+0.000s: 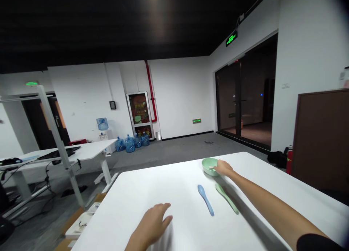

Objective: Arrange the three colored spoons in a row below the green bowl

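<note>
The right hand (pixel 223 167), fingers pressed together, touches the rim of a green bowl (pixel 209 166) at the far side. The left hand (pixel 151 223) lies near, fingers slightly spread, on the white table (pixel 163 185), left of a blue spoon (pixel 205 199) and a green spoon (pixel 227 198).

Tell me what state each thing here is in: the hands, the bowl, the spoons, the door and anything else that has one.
Right hand, fingers reaching over the bowl's rim
Left hand, low over the table, not touching any object
Green bowl, upright on the table
Blue spoon, lying flat, untouched
Green spoon, lying flat, untouched
Glass door, shut
Water dispenser bottle, inverted on its dispenser
</note>
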`<control>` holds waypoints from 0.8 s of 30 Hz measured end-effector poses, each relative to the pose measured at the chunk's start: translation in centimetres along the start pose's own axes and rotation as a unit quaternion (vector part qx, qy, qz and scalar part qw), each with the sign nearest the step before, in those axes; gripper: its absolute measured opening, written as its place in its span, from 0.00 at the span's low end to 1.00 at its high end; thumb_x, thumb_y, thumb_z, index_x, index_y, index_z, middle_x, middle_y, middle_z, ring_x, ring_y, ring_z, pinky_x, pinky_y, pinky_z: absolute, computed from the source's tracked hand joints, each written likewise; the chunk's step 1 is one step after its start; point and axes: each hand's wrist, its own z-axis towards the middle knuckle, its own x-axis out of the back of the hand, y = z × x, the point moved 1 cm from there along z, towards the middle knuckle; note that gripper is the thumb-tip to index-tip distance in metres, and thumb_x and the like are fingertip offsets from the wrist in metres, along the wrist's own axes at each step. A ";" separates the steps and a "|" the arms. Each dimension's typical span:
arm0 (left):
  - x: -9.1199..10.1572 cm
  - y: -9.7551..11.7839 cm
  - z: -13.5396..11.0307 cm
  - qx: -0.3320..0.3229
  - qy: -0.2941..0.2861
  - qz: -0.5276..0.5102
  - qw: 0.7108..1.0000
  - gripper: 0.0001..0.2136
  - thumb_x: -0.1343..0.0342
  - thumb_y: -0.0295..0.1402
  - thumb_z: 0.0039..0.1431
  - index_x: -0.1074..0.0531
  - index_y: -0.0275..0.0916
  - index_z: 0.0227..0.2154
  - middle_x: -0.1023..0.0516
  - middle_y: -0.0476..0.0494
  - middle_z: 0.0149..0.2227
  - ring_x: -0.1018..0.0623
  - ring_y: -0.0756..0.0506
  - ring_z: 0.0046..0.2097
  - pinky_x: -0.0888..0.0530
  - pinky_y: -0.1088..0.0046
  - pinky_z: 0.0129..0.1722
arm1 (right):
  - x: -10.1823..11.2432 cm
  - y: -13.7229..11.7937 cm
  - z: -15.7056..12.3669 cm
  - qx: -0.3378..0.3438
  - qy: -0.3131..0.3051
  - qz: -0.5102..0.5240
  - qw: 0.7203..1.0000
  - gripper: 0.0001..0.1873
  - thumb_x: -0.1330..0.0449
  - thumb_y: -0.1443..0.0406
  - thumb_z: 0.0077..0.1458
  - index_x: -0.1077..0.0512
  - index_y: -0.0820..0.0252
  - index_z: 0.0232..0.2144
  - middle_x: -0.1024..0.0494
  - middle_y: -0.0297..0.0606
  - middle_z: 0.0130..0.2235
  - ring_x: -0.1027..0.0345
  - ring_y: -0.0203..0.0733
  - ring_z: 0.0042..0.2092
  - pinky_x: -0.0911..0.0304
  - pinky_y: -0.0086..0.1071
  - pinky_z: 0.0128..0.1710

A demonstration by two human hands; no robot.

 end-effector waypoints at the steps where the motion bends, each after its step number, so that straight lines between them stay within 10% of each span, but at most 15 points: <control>1: 0.0 0.0 0.0 -0.001 0.001 0.000 1.000 0.26 0.55 0.48 0.63 0.35 0.46 0.61 0.29 0.42 0.60 0.30 0.39 0.60 0.35 0.60 0.59 | 0.6 -0.3 -0.4 0.004 -0.007 -0.010 1.000 0.24 0.40 0.52 0.52 0.24 0.64 0.44 0.22 0.56 0.47 0.26 0.55 0.46 0.36 0.37 0.38; 11: 0.1 -0.1 -0.1 -0.020 0.001 0.007 1.000 0.26 0.56 0.46 0.64 0.36 0.41 0.61 0.29 0.38 0.60 0.30 0.38 0.60 0.35 0.60 0.58 | 5.2 -4.7 -9.1 0.104 -0.068 0.001 0.992 0.15 0.45 0.62 0.51 0.23 0.62 0.20 0.19 0.45 0.29 0.26 0.42 0.33 0.42 0.28 0.29; 24: 0.1 -0.7 -0.4 -0.025 0.004 0.007 1.000 0.26 0.55 0.48 0.63 0.35 0.44 0.60 0.29 0.41 0.60 0.31 0.38 0.61 0.34 0.60 0.58 | -2.3 -9.1 -15.6 0.097 -0.166 0.031 0.981 0.04 0.38 0.69 0.39 0.24 0.64 0.24 0.17 0.45 0.32 0.23 0.44 0.33 0.37 0.27 0.28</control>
